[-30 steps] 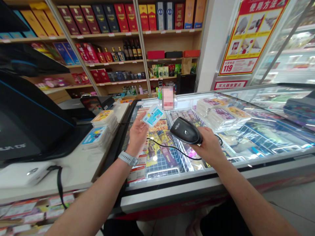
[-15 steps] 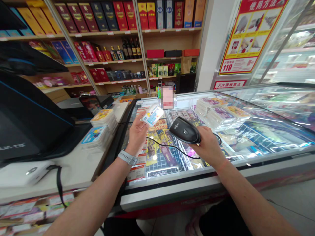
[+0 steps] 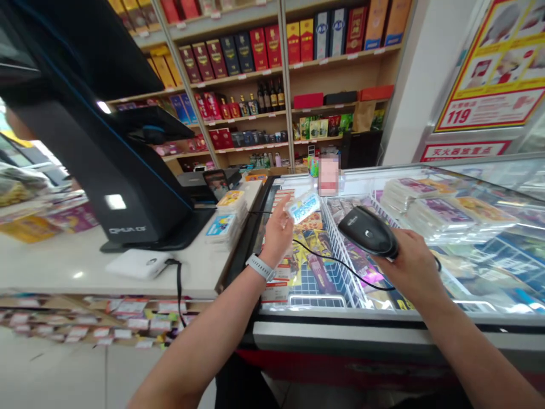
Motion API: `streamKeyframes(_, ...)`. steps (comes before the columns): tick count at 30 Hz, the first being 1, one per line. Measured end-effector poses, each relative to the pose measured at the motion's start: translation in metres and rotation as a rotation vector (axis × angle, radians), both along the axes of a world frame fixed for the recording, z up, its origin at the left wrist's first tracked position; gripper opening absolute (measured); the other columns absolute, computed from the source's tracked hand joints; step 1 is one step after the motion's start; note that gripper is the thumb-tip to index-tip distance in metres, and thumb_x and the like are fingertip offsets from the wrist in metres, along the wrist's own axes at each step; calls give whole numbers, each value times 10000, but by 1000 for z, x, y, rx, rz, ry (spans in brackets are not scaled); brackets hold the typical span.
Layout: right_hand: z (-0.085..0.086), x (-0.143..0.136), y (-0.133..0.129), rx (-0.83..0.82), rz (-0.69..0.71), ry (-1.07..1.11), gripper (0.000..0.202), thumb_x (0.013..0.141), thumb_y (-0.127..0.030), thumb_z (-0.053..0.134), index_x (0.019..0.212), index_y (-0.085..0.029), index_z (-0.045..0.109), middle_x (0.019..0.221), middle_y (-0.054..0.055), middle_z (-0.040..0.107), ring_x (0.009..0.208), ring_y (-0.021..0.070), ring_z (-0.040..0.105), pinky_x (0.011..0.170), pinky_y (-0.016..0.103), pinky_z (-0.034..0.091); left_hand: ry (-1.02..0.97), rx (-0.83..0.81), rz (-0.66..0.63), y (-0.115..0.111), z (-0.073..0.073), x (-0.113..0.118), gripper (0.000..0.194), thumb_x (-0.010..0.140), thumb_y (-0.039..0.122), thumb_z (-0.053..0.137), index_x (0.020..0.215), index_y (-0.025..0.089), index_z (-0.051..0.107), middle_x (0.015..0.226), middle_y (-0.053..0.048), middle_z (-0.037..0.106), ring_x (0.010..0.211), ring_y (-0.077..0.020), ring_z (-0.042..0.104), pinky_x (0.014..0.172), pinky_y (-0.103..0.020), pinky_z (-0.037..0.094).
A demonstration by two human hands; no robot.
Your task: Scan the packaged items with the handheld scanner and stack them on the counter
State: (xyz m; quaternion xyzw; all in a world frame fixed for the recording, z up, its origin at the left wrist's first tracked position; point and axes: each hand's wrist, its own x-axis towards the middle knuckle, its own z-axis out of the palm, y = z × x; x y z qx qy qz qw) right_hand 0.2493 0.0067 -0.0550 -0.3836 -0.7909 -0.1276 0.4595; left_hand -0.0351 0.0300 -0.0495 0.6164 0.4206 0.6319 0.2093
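Note:
My left hand, with a grey watch on its wrist, grips a small flat clear package with a blue and white label by its near edge. The package is held tilted above the glass-topped freezer. My right hand is wrapped round the handle of a black barcode scanner, whose head points left towards the package. A gap separates the scanner from the package. From the scanner a black cable runs left across the freezer glass.
Stacks of similar packages stand on the freezer top and on the counter edge. A black checkout terminal and a white device with a strap occupy the counter at left. Shelves of boxed bottles line the back.
My view has turned left, so everything sits further right and more of the counter shows. The package's label has turned a little; both hands keep their hold.

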Motion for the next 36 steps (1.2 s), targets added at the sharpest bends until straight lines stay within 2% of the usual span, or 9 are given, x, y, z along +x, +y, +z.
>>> streamKeyframes(5,-2,1,2,18,-11,-19,195,838,-381,581,919,-204,562,812,68,636,790,248,585,817,411,433,207,-65,226,-22,28,-27,535,817,119,522,1343,218,505,1189,-72,670,1040,-238,653,955,-400,499)
streamKeyframes(7,-2,1,1,26,-20,-22,205,839,-376,573,933,-194,566,827,74,646,798,252,591,817,412,437,393,-50,342,-37,43,-41,480,818,112,508,1284,215,557,1179,-65,677,1055,-240,643,958,-380,479)
streamKeyframes(10,-2,0,0,20,-35,-30,207,833,-363,576,939,-186,571,833,75,654,815,256,604,826,410,440,761,22,607,-66,62,-64,418,859,120,456,1242,223,589,1164,-60,687,1028,-232,638,967,-389,428)
streamKeyframes(13,-2,0,0,8,-27,-26,209,830,-356,574,944,-181,577,847,80,662,828,261,616,851,419,436,998,99,825,-95,68,-88,404,880,99,416,1221,215,600,1125,-74,701,1009,-221,635,1004,-416,350)
streamKeyframes(16,-2,1,0,-1,-11,-26,220,829,-354,570,955,-174,579,856,84,666,812,258,617,862,428,433,1095,130,946,-114,63,-111,403,896,91,391,1223,209,593,1134,-90,701,1045,-223,626,1049,-438,273)
streamKeyframes(20,-2,1,1,-9,-13,-29,221,826,-349,578,959,-173,580,866,85,671,816,259,620,858,424,432,1187,100,964,-125,48,-129,442,890,68,363,1241,223,582,1223,-91,669,1113,-243,599,1087,-478,199)
streamKeyframes(24,-3,0,1,-1,-13,-30,218,828,-349,571,955,-172,581,867,90,672,824,262,624,856,423,432,1253,38,929,-126,39,-133,445,889,76,362,1238,235,588,1233,-85,665,1122,-247,591,1104,-517,166)
streamKeyframes(31,-2,0,0,5,-21,-23,188,820,-340,575,926,-185,573,856,83,668,800,257,615,853,418,435,1276,-79,875,-123,35,-134,481,869,51,335,1226,238,597,1222,-92,666,1109,-251,594,1119,-592,87)
streamKeyframes(36,1,-2,-2,-8,-23,-17,168,820,-333,574,909,-191,563,832,75,657,794,253,600,845,413,426,1241,-85,888,-126,35,-130,486,877,67,337,1281,232,550,1300,-102,617,1171,-246,569,1136,-589,55)
